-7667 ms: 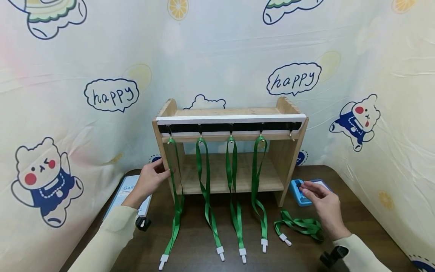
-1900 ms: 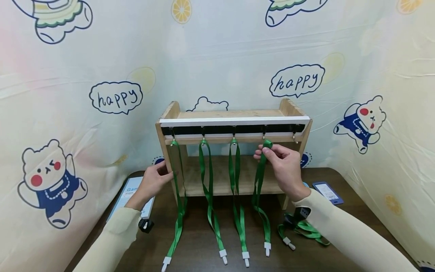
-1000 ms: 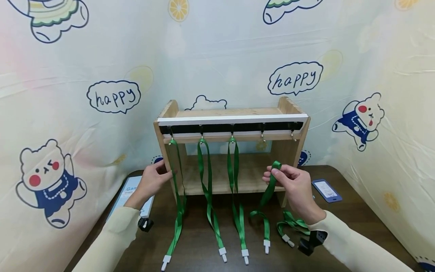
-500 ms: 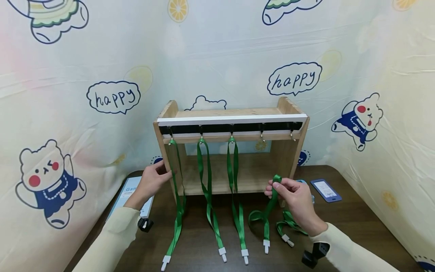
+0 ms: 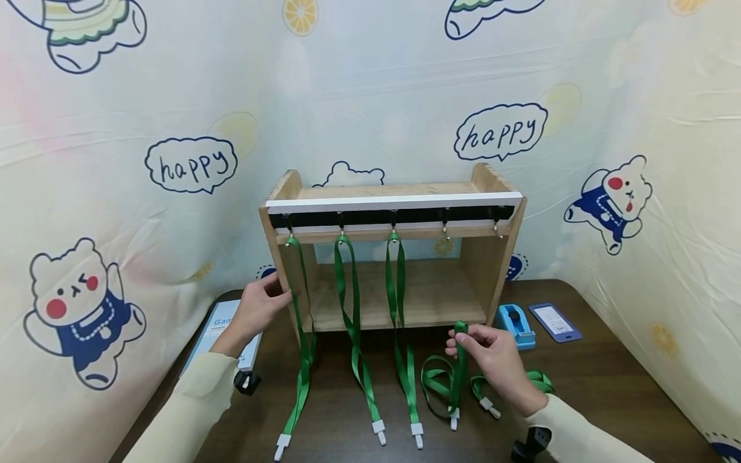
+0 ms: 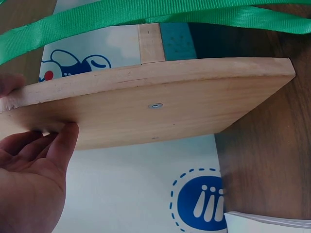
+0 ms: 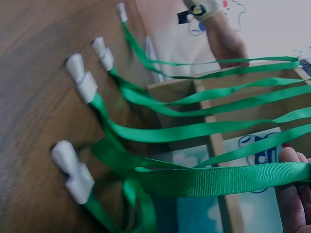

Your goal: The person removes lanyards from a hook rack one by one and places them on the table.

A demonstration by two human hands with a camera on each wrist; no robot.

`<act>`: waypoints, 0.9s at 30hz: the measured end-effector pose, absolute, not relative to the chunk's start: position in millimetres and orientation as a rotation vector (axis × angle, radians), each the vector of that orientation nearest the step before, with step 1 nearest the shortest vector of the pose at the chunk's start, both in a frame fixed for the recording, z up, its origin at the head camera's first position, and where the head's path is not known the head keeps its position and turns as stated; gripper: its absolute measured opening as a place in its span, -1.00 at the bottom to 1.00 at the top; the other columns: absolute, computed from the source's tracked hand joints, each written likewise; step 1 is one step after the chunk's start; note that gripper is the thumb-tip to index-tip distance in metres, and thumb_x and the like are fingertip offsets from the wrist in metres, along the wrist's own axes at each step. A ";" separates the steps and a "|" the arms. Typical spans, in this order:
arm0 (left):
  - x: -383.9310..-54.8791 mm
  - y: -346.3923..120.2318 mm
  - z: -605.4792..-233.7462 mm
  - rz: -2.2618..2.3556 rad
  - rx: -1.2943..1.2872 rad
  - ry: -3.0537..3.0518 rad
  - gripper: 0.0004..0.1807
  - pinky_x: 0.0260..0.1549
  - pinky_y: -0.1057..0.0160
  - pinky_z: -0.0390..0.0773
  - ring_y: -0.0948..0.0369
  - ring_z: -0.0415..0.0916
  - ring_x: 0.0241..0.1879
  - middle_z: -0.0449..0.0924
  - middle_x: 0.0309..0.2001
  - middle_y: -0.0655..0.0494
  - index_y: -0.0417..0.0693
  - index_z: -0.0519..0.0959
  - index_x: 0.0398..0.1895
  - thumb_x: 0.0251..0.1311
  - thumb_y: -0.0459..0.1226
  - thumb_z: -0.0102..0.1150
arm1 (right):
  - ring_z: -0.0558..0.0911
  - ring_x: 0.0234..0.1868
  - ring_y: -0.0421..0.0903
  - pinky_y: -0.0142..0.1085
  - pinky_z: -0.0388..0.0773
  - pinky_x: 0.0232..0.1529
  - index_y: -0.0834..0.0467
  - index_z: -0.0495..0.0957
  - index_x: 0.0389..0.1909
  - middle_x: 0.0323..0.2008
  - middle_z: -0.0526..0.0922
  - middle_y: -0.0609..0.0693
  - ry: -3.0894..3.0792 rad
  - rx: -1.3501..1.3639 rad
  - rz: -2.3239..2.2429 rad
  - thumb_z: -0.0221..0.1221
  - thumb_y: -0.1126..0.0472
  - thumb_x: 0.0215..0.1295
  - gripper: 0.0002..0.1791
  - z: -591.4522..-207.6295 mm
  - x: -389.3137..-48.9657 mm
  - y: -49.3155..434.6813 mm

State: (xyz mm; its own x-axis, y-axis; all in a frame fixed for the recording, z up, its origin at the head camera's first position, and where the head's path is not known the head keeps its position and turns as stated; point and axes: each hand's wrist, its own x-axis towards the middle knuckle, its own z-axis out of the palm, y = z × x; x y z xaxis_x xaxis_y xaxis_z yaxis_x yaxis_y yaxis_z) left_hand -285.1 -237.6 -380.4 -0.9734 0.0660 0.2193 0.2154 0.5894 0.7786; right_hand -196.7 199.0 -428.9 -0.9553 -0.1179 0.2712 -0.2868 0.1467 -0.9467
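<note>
My right hand (image 5: 494, 357) pinches the top loop of a green lanyard (image 5: 461, 360) low in front of the shelf's right half. Its lower strap lies coiled on the table, white clip (image 7: 73, 172) toward the front. My left hand (image 5: 262, 312) holds the left side panel (image 6: 160, 97) of a small wooden shelf (image 5: 500, 263), fingers on its outer face and thumb at the front edge. Three more green lanyards (image 5: 341, 289) hang from hooks along the shelf's black strip (image 5: 370, 218). The two hooks at the right end, such as this hook (image 5: 445, 228), carry nothing.
Another green lanyard (image 5: 541, 381) lies bunched on the table behind my right wrist. To the shelf's right are a blue-and-white device (image 5: 516, 326) and a blue card holder (image 5: 556, 323). A white printed booklet (image 5: 222, 321) lies at the left. A patterned cloth stands behind.
My right hand has taken the fourth lanyard off its hook and brought it down toward the table, where its strap now folds into a coil. The left hand stays on the shelf's side.
</note>
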 end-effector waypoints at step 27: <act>-286.4 -239.3 -383.0 -1.347 -0.259 -2.634 -0.31 0.10 -0.12 0.62 -0.06 0.56 0.11 0.60 0.20 -0.20 -0.06 0.40 0.45 0.35 0.04 0.23 | 0.81 -0.10 -0.09 -0.40 0.70 -0.08 0.23 0.74 0.00 -0.12 0.82 0.12 -2.400 0.003 1.859 0.25 0.28 0.37 -0.75 -494.0 -222.6 179.7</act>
State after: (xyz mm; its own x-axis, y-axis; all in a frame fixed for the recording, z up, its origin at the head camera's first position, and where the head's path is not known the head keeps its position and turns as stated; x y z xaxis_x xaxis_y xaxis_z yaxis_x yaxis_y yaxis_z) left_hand -286.4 -239.3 -383.0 -0.9702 0.0762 0.2299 0.2309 0.5765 0.7838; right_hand -222.6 179.7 -494.0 -0.9944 0.0630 0.0850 -0.0666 0.2519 -0.9655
